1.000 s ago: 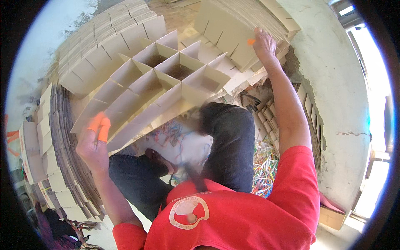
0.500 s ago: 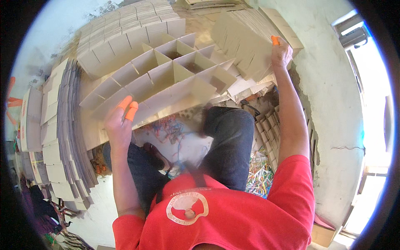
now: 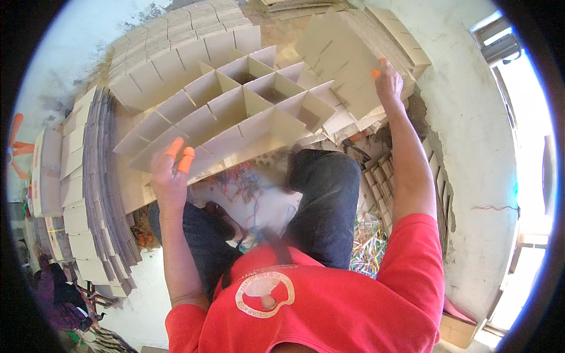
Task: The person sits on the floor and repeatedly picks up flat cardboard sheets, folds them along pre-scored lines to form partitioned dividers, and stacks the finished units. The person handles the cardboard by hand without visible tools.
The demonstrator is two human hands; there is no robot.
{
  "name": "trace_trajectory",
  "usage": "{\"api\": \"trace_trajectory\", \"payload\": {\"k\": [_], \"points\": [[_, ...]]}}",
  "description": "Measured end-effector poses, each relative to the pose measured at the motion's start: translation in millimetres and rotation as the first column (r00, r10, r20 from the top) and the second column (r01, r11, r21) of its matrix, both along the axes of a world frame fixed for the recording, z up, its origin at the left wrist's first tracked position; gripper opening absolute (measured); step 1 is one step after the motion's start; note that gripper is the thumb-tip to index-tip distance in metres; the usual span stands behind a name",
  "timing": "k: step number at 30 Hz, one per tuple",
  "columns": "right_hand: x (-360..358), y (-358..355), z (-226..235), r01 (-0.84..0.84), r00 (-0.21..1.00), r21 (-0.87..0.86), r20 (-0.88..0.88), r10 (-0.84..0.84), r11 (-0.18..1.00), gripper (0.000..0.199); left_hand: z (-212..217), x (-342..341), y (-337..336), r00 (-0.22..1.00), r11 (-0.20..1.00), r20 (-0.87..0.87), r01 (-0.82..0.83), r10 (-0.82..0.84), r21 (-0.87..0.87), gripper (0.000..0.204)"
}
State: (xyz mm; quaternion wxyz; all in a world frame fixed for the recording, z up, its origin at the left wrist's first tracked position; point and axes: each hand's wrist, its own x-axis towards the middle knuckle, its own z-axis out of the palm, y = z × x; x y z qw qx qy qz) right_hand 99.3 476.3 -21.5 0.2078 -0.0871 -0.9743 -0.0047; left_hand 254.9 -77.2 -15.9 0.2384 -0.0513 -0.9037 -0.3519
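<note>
A cardboard divider grid (image 3: 238,109) of interlocked slotted strips stands in front of me, its cells facing up. My left hand (image 3: 169,176) is at the near left of the grid, two orange-capped fingers stretched out and apart against the nearest panel; its thumb is hidden. To the right, a stack of slotted cardboard sheets (image 3: 347,62) leans at a slant. My right hand (image 3: 389,85), also with orange fingertip covers, has its fingers closed at the right edge of the front sheet. The near panel and front sheet look slightly blurred.
Another stack of slotted cardboard (image 3: 182,53) stands behind the grid at left. Tall piles of flat cardboard (image 3: 100,188) line the left side. Coloured strapping scraps (image 3: 368,244) lie on the floor by my right leg. A plastered wall (image 3: 465,135) bounds the right.
My right hand has moved slightly left and down along the right stack's edge, and the front sheet there has shifted slightly left. My left hand and the grid have barely moved.
</note>
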Motion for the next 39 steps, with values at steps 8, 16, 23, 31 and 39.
{"api": "trace_trajectory", "payload": {"k": [8, 16, 23, 31, 39], "points": [[27.7, -111.5, 136.8, -0.409, 0.836, -0.327, -0.509, 0.206, 0.852, 0.046, -5.7, 0.3, 7.9, 0.996, 0.994, -0.04, 0.077, -0.08, -0.071, 0.035], [65.5, -251.8, 161.5, -0.79, 0.567, -0.432, -0.243, 0.787, 0.435, 0.058, -20.3, -12.2, 23.4, 0.982, 0.98, -0.092, 0.155, -0.167, -0.124, 0.022], [53.8, -281.4, 128.0, -0.751, 0.531, -0.532, -0.133, 0.837, 0.392, 0.055, -25.6, -14.5, 23.7, 0.988, 0.986, -0.05, 0.139, -0.144, -0.089, 0.015], [53.4, -297.6, 137.9, -0.612, 0.559, -0.648, 0.052, 0.828, 0.454, 0.053, -23.8, -16.8, 23.9, 0.993, 0.991, -0.028, 0.116, -0.118, -0.071, 0.014], [47.5, -296.8, 98.8, -0.775, 0.462, -0.496, -0.026, 0.886, 0.39, 0.058, -23.6, -20.2, 25.6, 0.99, 0.988, -0.027, 0.136, -0.138, -0.067, 0.013]]}}
